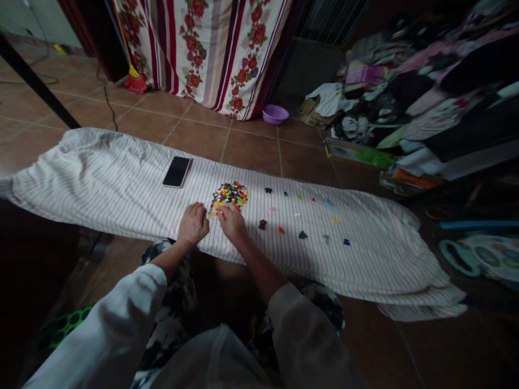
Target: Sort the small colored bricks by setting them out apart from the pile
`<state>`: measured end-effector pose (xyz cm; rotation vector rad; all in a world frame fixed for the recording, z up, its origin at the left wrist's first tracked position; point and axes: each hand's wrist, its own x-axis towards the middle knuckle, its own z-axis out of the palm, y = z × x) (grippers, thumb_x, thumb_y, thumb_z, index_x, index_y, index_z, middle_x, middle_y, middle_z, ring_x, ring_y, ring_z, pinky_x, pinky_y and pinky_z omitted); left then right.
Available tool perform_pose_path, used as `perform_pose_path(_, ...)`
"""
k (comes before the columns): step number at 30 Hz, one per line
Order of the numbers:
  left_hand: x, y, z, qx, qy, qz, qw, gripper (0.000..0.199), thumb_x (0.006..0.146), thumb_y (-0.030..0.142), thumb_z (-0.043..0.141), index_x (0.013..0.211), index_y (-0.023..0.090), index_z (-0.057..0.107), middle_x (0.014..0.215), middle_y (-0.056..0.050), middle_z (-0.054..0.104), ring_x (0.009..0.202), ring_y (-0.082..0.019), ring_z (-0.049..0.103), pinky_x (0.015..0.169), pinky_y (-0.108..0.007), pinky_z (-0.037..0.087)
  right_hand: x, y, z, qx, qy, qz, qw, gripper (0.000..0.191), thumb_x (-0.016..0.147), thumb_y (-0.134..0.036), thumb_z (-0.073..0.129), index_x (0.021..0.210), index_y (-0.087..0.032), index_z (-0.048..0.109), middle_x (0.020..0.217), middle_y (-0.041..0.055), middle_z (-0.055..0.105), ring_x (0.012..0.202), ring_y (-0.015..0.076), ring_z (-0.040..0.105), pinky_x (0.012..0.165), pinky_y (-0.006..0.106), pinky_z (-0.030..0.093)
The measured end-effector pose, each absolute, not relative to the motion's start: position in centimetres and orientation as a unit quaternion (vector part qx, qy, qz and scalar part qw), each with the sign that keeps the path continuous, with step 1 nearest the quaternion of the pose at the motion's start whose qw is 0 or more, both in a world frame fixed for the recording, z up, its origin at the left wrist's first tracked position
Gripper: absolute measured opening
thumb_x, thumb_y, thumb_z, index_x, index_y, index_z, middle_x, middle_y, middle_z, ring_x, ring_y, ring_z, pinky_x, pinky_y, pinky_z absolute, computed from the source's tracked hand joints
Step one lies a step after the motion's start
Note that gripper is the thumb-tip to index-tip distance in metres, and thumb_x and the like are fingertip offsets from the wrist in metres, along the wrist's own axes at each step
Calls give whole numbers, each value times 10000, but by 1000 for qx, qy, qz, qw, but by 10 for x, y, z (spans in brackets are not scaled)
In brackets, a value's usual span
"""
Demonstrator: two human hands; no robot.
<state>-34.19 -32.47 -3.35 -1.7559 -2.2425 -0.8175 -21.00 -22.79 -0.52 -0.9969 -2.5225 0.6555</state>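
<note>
A pile of small multicoloured plastic pieces [230, 193] lies on a striped cloth [133, 189]. My left hand [193, 224] rests on the cloth at the pile's near left, its fingers curled inward; whatever they may hold is hidden. At the pile's near edge is my right hand [232, 222], fingers bent together and touching the pieces; anything pinched there is too small to name. To the right, small groups sorted by colour lie in loose rows, among them a brown group [263, 224], a black group [268, 190], a dark grey group [303, 235] and a dark blue group [346, 242].
A phone [177, 172] lies on the cloth left of the pile. Beyond, on the tiled floor [251, 146], are a purple basin [275, 114] and a red broom [135, 82] by a floral curtain [194, 48]. Heaped clothes [425, 97] fill the right side.
</note>
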Motion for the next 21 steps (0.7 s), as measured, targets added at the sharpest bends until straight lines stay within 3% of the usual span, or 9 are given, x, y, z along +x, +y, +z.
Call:
perform_pose_path(11,-339,-329,-26,-620,-745,-234,70,236,841,178,466,1029,177,608,1288,-124,614,1268,-291,504,1101,-519,362,-219,-216,4,-357,-899,220,127,253,928,-225,525,1102,-266,704,1108,48,585,1032,166,569,899,261,464)
perform_pose_path(21,-341,-324,-34,-574,-758,-300,82,223,911,159,369,951,180,587,1125,-140,631,1179,-268,545,1044,-499,447,-235,-219,5,-336,-912,214,101,276,936,-191,496,1054,-273,732,1072,72,578,1014,198,557,930,324,457)
